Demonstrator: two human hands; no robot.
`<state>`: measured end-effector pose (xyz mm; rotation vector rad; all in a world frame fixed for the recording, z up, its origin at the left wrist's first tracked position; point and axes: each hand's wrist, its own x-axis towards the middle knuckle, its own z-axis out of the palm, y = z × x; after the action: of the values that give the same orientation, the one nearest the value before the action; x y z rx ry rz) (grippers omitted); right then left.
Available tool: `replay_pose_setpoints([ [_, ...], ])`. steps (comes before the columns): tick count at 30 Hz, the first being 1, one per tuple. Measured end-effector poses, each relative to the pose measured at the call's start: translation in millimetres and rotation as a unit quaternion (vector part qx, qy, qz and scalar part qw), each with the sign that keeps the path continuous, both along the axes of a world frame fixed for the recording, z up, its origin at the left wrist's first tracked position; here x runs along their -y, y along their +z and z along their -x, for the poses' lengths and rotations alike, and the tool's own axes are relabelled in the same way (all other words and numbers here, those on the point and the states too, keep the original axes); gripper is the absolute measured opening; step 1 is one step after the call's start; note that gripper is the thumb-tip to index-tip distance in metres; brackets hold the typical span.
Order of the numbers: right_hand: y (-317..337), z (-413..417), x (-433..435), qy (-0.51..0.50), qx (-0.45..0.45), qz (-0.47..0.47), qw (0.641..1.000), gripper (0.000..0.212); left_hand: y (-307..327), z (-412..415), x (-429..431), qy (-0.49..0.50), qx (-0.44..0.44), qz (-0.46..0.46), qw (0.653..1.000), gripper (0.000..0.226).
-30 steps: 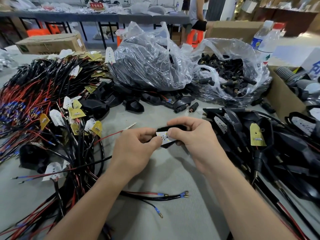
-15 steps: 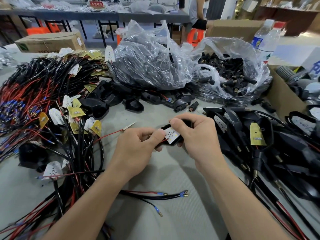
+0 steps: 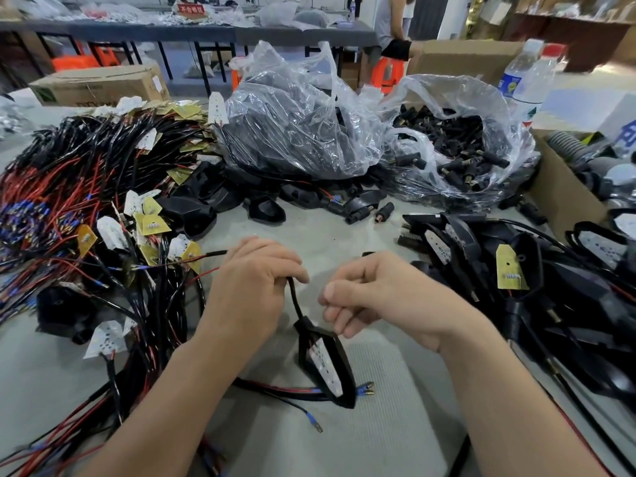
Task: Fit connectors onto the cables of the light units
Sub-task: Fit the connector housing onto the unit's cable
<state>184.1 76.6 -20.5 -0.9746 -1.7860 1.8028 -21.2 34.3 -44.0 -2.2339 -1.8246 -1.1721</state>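
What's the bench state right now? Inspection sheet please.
Surface: grey ribbed table cover.
Job's things: black wedge-shaped light unit with white LED board hangs from its black cable; clear plastic bag of black barrel connectors behind.
Clutter: second clear bag of black parts; brown cardboard box; two plastic water bottles.
Hands: left hand grips the cable; right hand loosely curled, holds nothing seen.
Cables: red-and-black wire pile, left; black light-unit pile, right.
Surroundings: long grey tables, orange stools, a standing person.
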Motion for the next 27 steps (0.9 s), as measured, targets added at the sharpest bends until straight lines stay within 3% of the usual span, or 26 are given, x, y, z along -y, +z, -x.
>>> replay_pose_setpoints([
  [6, -13.2, 26.2, -3.0, -0.226, 0.002, -0.071, 0.972, 0.030, -1.0, -11.8, 2.7, -0.114, 0.058, -0.011, 0.992, 0.038],
  [9, -14.1, 32.0, -1.5, -0.212, 0.044, -0.083, 0.973, 0.053, 5.4, -25.0, 8.9, -0.203, 0.061, 0.026, 0.977, 0.032],
  [11, -15.0, 32.9, 1.3, -0.171, 0.032, -0.017, 0.985, 0.062, 6.3, -35.1, 14.8, -0.239, 0.050, 0.052, 0.968, 0.024],
  [14, -13.0, 29.1, -1.0, -0.141, -0.056, 0.126, 0.980, 0.036, 4.0, -40.0, 15.9, -0.263, 0.052, 0.069, 0.961, 0.026],
  [17, -10.3, 28.6, -5.3, -0.166, -0.142, 0.233, 0.948, 0.024, 2.9, -43.9, 14.4, -0.287, 0.069, 0.090, 0.951, 0.032],
  [27, -18.0, 28.1, -24.8, -0.336, -0.223, 0.183, 0.897, 0.018, 2.2, -49.2, 19.6, -0.299, 0.140, 0.185, 0.926, 0.039],
])
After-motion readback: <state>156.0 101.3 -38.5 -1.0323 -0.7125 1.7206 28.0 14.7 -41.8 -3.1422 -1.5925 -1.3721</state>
